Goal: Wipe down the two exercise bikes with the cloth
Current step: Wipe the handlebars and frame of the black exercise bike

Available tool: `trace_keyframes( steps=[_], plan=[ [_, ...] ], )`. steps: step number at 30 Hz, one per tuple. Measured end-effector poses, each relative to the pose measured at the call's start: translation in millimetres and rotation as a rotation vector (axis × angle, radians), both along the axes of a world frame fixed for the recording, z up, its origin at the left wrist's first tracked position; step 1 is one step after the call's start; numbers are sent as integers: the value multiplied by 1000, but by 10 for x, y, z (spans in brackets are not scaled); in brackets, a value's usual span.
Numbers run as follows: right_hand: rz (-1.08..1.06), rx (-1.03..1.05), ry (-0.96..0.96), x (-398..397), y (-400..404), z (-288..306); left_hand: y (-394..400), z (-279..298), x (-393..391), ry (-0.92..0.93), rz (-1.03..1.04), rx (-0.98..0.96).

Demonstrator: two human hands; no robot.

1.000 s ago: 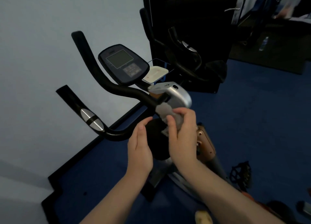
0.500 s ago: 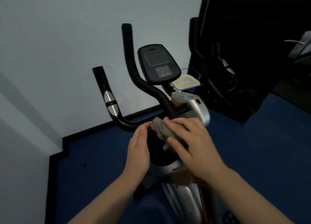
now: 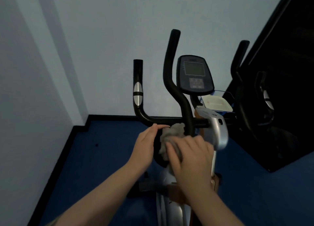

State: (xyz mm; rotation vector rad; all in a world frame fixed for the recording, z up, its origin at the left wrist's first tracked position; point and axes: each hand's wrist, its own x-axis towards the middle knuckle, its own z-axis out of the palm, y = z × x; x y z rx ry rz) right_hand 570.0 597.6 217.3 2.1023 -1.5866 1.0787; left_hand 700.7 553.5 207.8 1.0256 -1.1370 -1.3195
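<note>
Here the right hand presses a crumpled grey cloth onto the tubular black handlebar.

Under your right hand the cloth is plain grey. Just beyond your left hand, the handlebar is matt black, its outer grip banded by a silver sensor plate. Above your right hand, the console is dark blue-grey with a dull grey-green screen. Beside your right hand's fingertips, the stem cover is silver. Further right, the tray is cream. Below both your hands the floor is deep blue, edged by a black skirting under a pale grey-blue wall.
</note>
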Motion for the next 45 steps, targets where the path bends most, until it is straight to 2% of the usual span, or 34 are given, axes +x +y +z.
trace_keyframes(
  steps=[5, 8, 11, 16, 19, 24, 27, 30, 34, 40, 45],
  plan=[
    [-71, 51, -126, 152, -76, -52, 66, 5, 2, -28, 12, -10],
    [23, 64, -73, 7, 121, -290, 57, 9, 19, -42, -3, -9],
    [133, 90, -12, -67, -21, -186, 55, -2, 2, -27, 12, -7],
    [112, 47, -111, 42, -103, -91, 47, -21, -1, -3, 35, -10],
    [152, 42, -89, -24, 86, -260, 43, -13, -14, 8, 29, 2],
    [111, -4, -93, 54, -152, -55, 29, -27, -24, 25, 61, 20],
    [114, 22, -152, 90, 15, -204, 45, -44, -13, 13, 47, 35],
    [166, 27, -132, 21, 138, -300, 33, -35, -7, 16, 47, 23],
    [134, -9, -156, 85, -147, -89, 32, -26, -34, 43, 82, 43],
    [137, 118, -250, 162, 44, -172, 37, -58, -10, 18, 64, 27],
    [50, 49, -262, 215, -85, -94, 35, -60, -15, -19, 70, 20]
  ],
)
